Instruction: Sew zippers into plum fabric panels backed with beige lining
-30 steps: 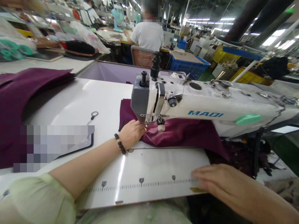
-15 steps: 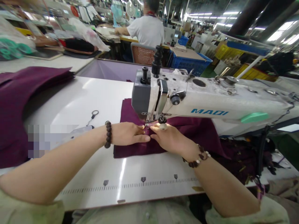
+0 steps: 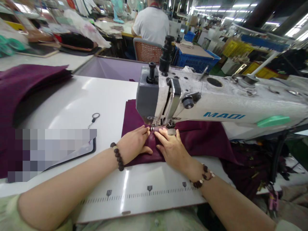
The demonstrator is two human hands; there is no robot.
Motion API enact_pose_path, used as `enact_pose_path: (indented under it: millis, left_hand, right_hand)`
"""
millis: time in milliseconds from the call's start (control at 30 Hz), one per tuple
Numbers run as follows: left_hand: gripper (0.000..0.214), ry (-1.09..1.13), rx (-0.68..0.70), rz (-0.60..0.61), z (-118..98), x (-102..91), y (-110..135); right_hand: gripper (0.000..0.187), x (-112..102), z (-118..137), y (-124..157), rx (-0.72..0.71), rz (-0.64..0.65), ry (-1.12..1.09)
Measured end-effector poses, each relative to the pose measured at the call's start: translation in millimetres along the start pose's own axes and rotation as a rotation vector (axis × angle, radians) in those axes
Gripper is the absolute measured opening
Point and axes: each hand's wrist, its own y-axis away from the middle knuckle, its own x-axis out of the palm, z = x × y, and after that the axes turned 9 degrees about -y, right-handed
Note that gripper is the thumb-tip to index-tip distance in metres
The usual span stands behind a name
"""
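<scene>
A dark purple fabric piece [image 3: 192, 141] lies flat under the head of a white sewing machine [image 3: 223, 102]. On its left part rests my left hand [image 3: 136, 141], fingers stretched toward the presser foot [image 3: 152, 128] and thumb apart. My right hand [image 3: 173, 147] lies on the fabric just right of the foot, its fingers spread and pressing down. Both hands are open, palms down, with fingertips close to the foot on either side. The needle point is too small to make out.
A stack of purple fabric [image 3: 36, 80] lies at the left, near a phone [image 3: 92, 146] with a ring strap [image 3: 95, 116]. Dark fabric [image 3: 245, 166] hangs at the right edge. A ruler scale [image 3: 134, 192] runs along the table front. Beyond sits a person [image 3: 151, 25] on a chair [image 3: 148, 51].
My left hand has turned, its wrist lower and its thumb drawn back from the other thumb. The right hand's fingers have spread. The view has shifted slightly.
</scene>
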Motion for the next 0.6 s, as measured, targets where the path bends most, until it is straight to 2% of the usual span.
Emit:
enact_pose_path:
  millis: [100, 200, 400, 500, 600]
  left_hand:
    - [0.057, -0.021, -0.038, 0.125, 0.1, -9.7, -6.6]
    - [0.058, -0.035, -0.069, 0.177, -1.8, -12.2, -8.6]
    - [0.058, -0.022, -0.049, 0.052, 0.5, 2.9, -3.2]
    - [0.059, -0.019, -0.042, 0.016, 2.8, 6.1, -3.0]
    - [0.059, -0.018, -0.031, 0.023, 3.9, 4.1, -3.4]
  right_hand:
    - [0.042, 0.0, -0.8, 0.4, -0.014, 0.004, 0.022]
    - [0.043, 1.1, -1.8, 1.6, -0.028, 0.010, 0.033]
    - [0.043, 4.5, -6.4, -1.4, -0.023, 0.017, 0.000]
    - [0.038, -19.2, -3.2, 4.2, -0.046, 0.040, -0.135]
    - [0.034, -73.4, 11.0, 24.9, -0.118, 0.071, -0.368]
